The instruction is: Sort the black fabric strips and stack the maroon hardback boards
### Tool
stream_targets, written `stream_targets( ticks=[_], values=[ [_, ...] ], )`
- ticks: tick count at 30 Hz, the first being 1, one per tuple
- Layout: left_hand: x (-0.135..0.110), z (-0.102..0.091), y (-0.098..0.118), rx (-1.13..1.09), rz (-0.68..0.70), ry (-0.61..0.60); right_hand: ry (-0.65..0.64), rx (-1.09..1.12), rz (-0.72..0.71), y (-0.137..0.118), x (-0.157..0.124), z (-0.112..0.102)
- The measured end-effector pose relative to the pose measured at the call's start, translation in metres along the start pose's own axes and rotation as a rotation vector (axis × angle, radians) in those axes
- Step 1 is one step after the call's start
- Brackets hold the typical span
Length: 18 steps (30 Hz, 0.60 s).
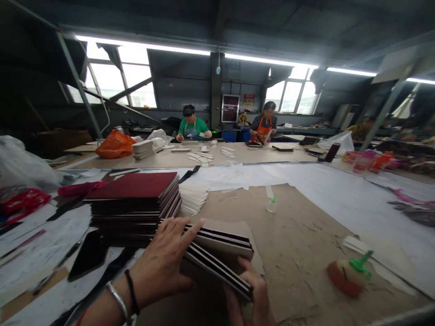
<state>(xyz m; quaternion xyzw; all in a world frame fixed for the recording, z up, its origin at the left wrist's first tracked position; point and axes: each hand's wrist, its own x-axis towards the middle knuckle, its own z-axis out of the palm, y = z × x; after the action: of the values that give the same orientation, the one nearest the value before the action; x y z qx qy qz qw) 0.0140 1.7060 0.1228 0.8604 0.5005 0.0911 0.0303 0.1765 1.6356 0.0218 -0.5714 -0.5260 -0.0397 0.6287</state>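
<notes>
Several dark-edged boards with pale grey faces are held together at the front of the table, split by a gap into an upper and a lower group. My left hand is closed over their left end, fingers on top and thumb below. My right hand grips the right end of the lower group, its thumb reaching into the gap. Just behind my left hand stands a tall stack of maroon-covered boards. White strips lie fanned beside that stack.
A phone lies left of my wrist. On the brown sheet stand a small green-tipped glue bottle and a larger bottle with brownish contents. Two people work across the far table; an orange bag sits there.
</notes>
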Motion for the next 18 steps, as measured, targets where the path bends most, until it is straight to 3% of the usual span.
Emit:
stream_targets(
  ticks=[9,18],
  values=[
    [0.017,0.007,-0.009,0.032,0.092,0.081,-0.085,-0.01,-0.011,0.006,0.011,-0.001],
    [0.016,0.012,-0.014,0.024,0.145,0.143,-0.131,-0.008,0.035,0.001,0.012,-0.004]
  ],
)
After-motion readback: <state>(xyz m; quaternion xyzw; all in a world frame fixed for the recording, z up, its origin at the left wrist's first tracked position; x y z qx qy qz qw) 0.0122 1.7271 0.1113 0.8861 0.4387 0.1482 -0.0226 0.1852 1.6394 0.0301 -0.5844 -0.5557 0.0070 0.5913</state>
